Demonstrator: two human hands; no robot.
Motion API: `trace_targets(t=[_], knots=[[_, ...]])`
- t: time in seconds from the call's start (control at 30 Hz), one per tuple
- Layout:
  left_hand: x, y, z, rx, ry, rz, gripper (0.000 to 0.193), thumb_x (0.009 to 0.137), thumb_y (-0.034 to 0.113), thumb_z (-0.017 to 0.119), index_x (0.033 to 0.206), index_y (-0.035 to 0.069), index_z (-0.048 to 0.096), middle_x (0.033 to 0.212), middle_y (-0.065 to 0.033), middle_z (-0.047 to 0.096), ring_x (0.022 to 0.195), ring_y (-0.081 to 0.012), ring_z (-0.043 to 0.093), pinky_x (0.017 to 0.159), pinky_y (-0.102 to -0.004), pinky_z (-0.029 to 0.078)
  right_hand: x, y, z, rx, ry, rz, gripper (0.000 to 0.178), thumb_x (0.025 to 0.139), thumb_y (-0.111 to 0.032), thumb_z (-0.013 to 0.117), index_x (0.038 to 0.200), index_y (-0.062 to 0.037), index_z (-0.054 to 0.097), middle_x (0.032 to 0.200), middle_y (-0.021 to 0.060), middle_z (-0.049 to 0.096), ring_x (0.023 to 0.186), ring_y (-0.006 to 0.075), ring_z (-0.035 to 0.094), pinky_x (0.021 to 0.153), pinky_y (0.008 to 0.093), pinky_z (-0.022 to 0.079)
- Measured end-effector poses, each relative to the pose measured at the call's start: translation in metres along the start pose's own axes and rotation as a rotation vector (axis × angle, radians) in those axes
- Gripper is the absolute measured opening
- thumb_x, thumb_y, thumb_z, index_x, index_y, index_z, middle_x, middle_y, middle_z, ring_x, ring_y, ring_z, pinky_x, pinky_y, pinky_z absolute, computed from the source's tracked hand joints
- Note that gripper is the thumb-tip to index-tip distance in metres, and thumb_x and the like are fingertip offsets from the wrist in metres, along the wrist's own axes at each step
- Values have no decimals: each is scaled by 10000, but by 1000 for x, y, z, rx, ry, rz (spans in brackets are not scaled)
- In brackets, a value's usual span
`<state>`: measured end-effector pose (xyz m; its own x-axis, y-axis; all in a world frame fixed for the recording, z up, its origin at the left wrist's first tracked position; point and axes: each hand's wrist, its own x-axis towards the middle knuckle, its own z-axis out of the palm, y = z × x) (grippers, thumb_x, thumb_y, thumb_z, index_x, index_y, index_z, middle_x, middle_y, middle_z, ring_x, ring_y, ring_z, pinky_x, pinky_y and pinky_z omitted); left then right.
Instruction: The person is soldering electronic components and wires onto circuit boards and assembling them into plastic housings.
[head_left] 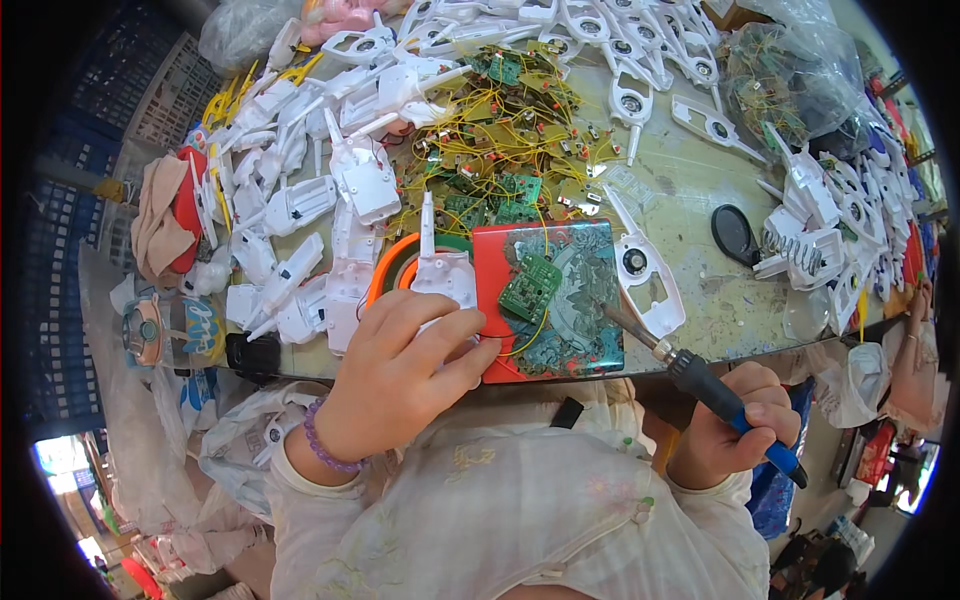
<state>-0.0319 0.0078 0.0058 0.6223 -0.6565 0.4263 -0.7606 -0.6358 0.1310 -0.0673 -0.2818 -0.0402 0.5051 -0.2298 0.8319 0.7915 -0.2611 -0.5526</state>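
Observation:
My right hand (735,425) is wrapped round the blue and black handle of a soldering iron (695,380). Its tip lies over the grey, solder-smeared surface of a red block (495,270); whether they touch I cannot tell. A green circuit board (531,288) rests on that block, with a thin yellow wire running from it. My left hand (410,350) is closed over a white plastic housing (446,275) beside the block's left edge. The fingertips and the housing's lower part are partly hidden. Behind the housing sits an orange ring-shaped roll (388,268).
A heap of circuit boards with yellow wires (500,135) lies beyond the block. White plastic housings (295,205) crowd the left side, and white frames (645,265) lie right and far. Toward the right are a black oval piece (735,234) and a metal spring (795,250).

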Motion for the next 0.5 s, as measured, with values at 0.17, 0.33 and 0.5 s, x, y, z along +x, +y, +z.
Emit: trace_targets(t=[0.17, 0.33, 0.5], knots=[[5, -7, -7, -72, -96, 50, 257, 642, 88, 705, 887, 65, 632, 1002, -44, 594, 919, -228, 576, 776, -382, 467, 0, -5, 0, -10, -4, 57, 291, 977, -334, 465, 844, -75, 450, 684, 32, 417, 539, 154, 412, 492, 272, 304], [-1, -12, 4, -436, -28, -116, 212, 680, 82, 721, 873, 69, 634, 909, -53, 624, 827, -240, 604, 771, -362, 456, 3, -6, -1, -6, -42, 86, 291, 977, -324, 468, 837, -70, 448, 675, 33, 422, 528, 156, 419, 487, 267, 304], [5, 1, 18, -477, 107, -246, 184, 721, 69, 728, 889, 77, 654, 785, -27, 634, 744, -216, 601, 752, -342, 433, 2, -2, 5, 24, -26, 57, 277, 970, -302, 482, 839, -60, 452, 655, 39, 425, 517, 154, 421, 477, 263, 328]])
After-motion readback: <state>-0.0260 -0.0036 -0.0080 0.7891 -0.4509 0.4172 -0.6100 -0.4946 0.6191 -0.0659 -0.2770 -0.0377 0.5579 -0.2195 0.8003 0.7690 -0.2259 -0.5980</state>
